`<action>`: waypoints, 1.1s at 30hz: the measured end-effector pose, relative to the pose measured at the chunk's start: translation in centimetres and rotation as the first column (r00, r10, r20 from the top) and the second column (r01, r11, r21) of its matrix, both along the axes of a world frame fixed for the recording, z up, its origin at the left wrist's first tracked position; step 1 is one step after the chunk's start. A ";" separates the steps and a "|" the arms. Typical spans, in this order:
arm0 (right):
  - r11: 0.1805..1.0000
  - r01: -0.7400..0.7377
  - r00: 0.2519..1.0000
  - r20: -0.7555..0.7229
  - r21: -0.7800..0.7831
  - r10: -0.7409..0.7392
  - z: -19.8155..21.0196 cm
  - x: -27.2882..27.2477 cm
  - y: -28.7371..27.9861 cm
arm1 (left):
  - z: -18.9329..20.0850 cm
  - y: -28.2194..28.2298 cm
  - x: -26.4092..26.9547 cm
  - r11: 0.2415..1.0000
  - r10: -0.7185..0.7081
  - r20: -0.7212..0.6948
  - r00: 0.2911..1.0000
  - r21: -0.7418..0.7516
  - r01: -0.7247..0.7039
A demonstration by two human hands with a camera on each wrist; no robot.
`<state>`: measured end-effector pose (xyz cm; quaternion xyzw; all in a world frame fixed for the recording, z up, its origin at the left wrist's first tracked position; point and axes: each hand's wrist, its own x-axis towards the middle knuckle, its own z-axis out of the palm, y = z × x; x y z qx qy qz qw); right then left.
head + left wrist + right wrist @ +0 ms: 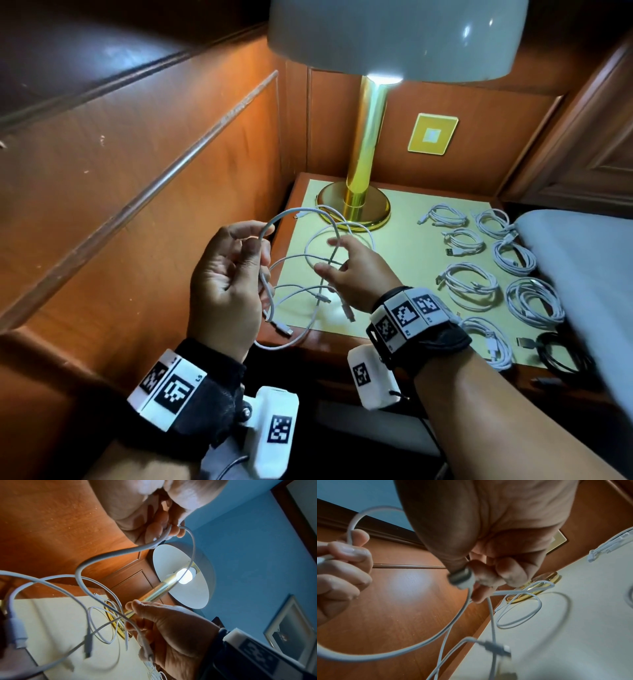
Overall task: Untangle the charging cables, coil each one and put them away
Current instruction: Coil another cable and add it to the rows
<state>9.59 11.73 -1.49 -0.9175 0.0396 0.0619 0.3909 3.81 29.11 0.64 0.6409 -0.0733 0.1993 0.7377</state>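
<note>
Several tangled white charging cables (298,255) hang in loose loops between my hands over the left part of the nightstand (404,260). My left hand (260,241) pinches one cable loop between thumb and fingers, and a plug end dangles below it. In the left wrist view that cable (120,551) runs out from the left hand's fingertips (178,532). My right hand (328,257) curls its fingers around other strands. In the right wrist view a white connector (462,579) lies against the right hand's fingers (510,573).
Several coiled white cables (469,284) lie in rows on the right of the nightstand, with a black coiled cable (561,356) at its front right corner. A brass lamp base (373,209) stands at the back. Wood panelling (137,171) is on the left, a mattress (582,260) on the right.
</note>
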 end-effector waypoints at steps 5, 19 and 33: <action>0.996 0.018 0.982 0.187 0.087 -0.034 0.7 0.5 -0.5 | 0.0 0.1 0.0 0.998 0.003 -0.029 1.000 0.055 -0.001; 0.637 -0.127 0.979 0.200 0.761 -0.043 5.3 -0.6 -2.8 | -2.2 0.1 1.5 0.957 0.000 -0.182 0.983 0.284 0.052; 0.365 -0.103 0.957 0.192 0.925 -0.218 6.2 -1.1 -3.2 | -3.3 0.2 1.8 0.785 -0.038 -0.428 0.903 0.546 0.292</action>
